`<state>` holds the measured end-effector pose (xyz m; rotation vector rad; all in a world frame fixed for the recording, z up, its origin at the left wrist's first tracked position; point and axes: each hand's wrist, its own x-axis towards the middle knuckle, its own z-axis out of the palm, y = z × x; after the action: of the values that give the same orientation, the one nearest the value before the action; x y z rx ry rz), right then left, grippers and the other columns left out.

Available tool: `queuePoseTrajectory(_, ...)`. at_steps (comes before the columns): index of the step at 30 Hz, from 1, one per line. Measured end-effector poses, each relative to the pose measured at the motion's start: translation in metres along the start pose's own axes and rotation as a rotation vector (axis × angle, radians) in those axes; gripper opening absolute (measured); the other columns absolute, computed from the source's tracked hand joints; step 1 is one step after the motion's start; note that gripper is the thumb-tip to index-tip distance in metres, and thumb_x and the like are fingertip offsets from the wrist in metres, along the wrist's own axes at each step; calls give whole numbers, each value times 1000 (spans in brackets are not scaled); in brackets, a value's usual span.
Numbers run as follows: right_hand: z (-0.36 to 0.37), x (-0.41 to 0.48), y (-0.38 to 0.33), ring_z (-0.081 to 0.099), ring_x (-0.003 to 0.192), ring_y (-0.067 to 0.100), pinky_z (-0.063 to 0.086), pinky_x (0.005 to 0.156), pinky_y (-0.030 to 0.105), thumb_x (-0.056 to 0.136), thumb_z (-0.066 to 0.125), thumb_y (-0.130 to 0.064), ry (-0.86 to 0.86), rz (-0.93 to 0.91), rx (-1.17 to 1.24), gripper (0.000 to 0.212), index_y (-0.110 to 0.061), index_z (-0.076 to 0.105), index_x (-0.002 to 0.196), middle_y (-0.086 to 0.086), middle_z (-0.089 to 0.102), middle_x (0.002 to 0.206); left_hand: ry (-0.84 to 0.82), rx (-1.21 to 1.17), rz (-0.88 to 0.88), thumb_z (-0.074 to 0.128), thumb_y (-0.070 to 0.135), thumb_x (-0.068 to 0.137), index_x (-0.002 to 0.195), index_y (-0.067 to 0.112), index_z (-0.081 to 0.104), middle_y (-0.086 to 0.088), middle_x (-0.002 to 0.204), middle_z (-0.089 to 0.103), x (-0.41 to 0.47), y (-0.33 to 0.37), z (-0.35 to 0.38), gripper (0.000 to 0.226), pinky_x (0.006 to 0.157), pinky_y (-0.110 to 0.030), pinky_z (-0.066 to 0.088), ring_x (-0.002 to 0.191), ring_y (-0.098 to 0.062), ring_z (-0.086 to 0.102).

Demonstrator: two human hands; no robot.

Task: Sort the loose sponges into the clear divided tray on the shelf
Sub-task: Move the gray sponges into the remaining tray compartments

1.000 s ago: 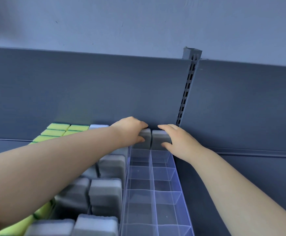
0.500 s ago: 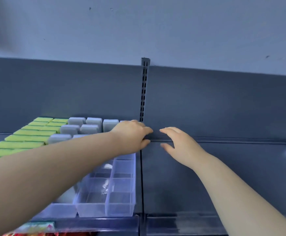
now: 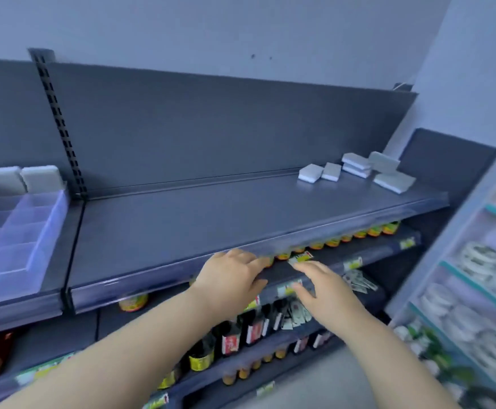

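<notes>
So both your hands are empty right now. Your left hand (image 3: 231, 279) is out in front of the top shelf (image 3: 196, 214), palm down, fingers loosely stretched, with the tips right at the clear front rail (image 3: 344, 228). I honestly can't tell whether they're touching it or just hovering. Your right hand (image 3: 327, 290) is just beside it, a bit lower, fingers spread and relaxed, and it has nothing in it either. It sits over the lower shelf of dark bottles (image 3: 241, 335), well short of anything sponge-shaped. The clear divided tray (image 3: 11, 278) is way over on the left end of the shelf, on the other side of the slotted upright (image 3: 61, 128). Most of its compartments are see-through down to the bottom. Two grey sponges (image 3: 42, 177) stand side by side at the tray's back end, against the dark back panel. The loose sponges (image 3: 394, 182) are at the opposite end, far right and toward the back of the shelf, in a small messy cluster. A couple lie flat on their own, two look stacked, and one is tilted against the others. Between tray and cluster it's just bare shelf. Orange-lidded jars (image 3: 332, 242) peek out under the rail, and a blurry rack of white packs (image 3: 476, 261) sits on your right.
</notes>
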<state>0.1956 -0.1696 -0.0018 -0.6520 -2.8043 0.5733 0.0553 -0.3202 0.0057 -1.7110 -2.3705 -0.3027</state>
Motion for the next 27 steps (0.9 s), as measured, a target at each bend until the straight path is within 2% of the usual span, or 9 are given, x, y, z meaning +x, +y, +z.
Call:
queuePoseTrajectory(2, -1, -20, 25, 37, 129, 10, 32, 103, 24, 95, 47, -34, 11, 67, 31, 42, -27, 40, 136, -10, 37, 142, -15, -25, -21, 43, 40, 94, 137, 25, 44, 3, 131, 55, 10, 24, 17, 46, 97, -33, 37, 123, -22, 47)
queuePoseTrajectory(4, -1, -33, 43, 39, 127, 10, 33, 101, 24, 94, 47, -33, 25, 113, 57, 41, -26, 42, 135, -8, 40, 140, -7, -55, -15, 49, 36, 92, 133, 22, 51, 2, 126, 59, 20, 45, 28, 43, 94, -36, 42, 118, -23, 52)
queuePoseTrajectory(7, -3, -43, 67, 41, 125, 11, 38, 101, 29, 93, 50, -32, 53, 174, 94, 40, -25, 46, 132, -6, 43, 139, 44, -62, 58, 65, 35, 72, 103, 21, 71, 5, 90, 71, 37, 64, 46, 34, 63, -32, 55, 82, -19, 68)
queuePoseTrajectory(8, -4, -43, 76, 41, 126, 10, 38, 102, 29, 93, 50, -31, 61, 193, 100, 39, -24, 47, 131, -6, 43, 139, 57, -53, 64, 70, 36, 68, 98, 21, 72, 6, 85, 71, 45, 67, 52, 33, 60, -30, 55, 78, -17, 68)
queuePoseTrajectory(12, -11, -32, 113, 40, 126, 7, 33, 103, 23, 93, 50, -31, 94, 255, 86, 38, -25, 47, 131, -9, 43, 138, 86, -29, 39, 83, 33, 63, 100, 20, 72, 6, 88, 72, 86, 68, 72, 40, 70, -32, 55, 81, -18, 69)
queuePoseTrajectory(18, -35, 42, 167, 41, 126, 8, 34, 102, 22, 93, 49, -33, 101, 243, 68, 39, -26, 46, 131, -9, 43, 137, 180, -123, 6, 60, 32, 76, 106, 19, 70, 5, 93, 71, 182, 58, 99, 34, 78, -33, 53, 86, -20, 67)
queuePoseTrajectory(21, -58, 95, 186, 43, 122, 5, 29, 95, 13, 92, 51, -31, 133, 201, 36, 39, -26, 48, 130, -10, 45, 133, 239, -146, -11, 71, 28, 74, 107, 18, 70, 3, 94, 71, 239, 49, 102, 34, 78, -35, 53, 87, -22, 67)
queuePoseTrajectory(23, -76, 125, 196, 41, 122, 4, 26, 95, 11, 93, 51, -31, 146, 179, 19, 39, -25, 47, 131, -11, 45, 133, 220, -156, -29, 68, 29, 81, 119, 18, 63, 2, 107, 68, 271, 44, 102, 40, 88, -36, 49, 101, -23, 63)
queuePoseTrajectory(27, -97, 164, 222, 36, 122, -4, 23, 97, 9, 93, 50, -32, 214, 181, 49, 39, -29, 46, 131, -17, 43, 130, 186, -174, -28, 37, 38, 98, 143, 27, 34, 7, 138, 47, 324, 41, 111, 47, 108, -30, 26, 131, -17, 38)
